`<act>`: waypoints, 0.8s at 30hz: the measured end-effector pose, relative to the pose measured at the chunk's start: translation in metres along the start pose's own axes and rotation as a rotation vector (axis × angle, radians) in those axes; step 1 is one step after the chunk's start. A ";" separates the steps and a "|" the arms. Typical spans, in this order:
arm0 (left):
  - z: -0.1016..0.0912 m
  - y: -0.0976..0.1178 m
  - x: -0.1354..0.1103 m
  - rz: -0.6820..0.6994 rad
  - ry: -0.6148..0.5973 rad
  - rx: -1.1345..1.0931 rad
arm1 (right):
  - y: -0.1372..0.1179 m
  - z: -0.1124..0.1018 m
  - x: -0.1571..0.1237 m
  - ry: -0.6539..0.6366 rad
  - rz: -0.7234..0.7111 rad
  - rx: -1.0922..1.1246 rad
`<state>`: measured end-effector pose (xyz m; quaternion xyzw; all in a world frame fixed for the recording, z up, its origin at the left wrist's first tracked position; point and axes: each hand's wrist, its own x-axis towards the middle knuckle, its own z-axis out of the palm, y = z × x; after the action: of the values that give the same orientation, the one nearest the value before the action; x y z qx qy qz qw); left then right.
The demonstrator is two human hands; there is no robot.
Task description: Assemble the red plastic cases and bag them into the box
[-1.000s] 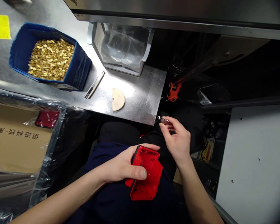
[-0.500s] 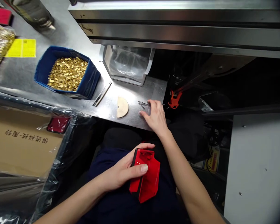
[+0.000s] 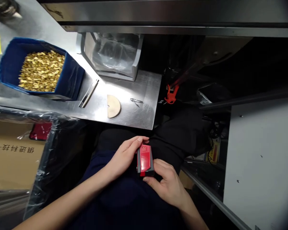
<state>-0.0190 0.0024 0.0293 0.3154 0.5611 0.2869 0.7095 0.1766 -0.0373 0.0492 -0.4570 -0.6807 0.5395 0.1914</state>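
Over my lap, both hands hold a small red and black plastic housing, its smooth red face turned up. My left hand grips the upper left end with the fingers curled over it. At the lower right, my right hand closes on the black edge, thumb beneath. On the metal table beyond lies a small metal tool, perhaps nail clippers. Left of it are a half-round pale wooden piece and a slim knife-like tool.
A blue bin of small brass-coloured parts stands on the left. Behind the table tools sits a grey bin with clear plastic bags. A metal beam crosses above. A plastic-lined carton is lower left; an orange clamp-like object hangs right.
My right hand has left the small metal tool and come back to the housing. The housing looked open with its inside showing; now its outer red face shows. The view shifted right.
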 end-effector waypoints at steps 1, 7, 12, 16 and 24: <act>0.000 0.000 0.004 0.006 -0.002 0.014 | 0.002 0.002 0.001 0.019 -0.002 0.037; 0.003 -0.010 0.016 -0.113 0.015 -0.056 | 0.007 0.005 0.005 0.057 0.012 0.186; 0.001 -0.011 0.010 0.044 0.018 -0.023 | 0.007 0.003 0.006 0.123 0.107 0.275; -0.008 -0.003 -0.003 0.217 -0.203 0.027 | 0.005 -0.002 0.010 0.157 0.156 0.340; 0.000 0.002 -0.009 0.242 -0.198 -0.054 | -0.002 0.002 0.014 0.144 0.186 0.326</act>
<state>-0.0215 -0.0037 0.0363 0.3884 0.4383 0.3528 0.7298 0.1671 -0.0273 0.0468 -0.5184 -0.5238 0.6239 0.2601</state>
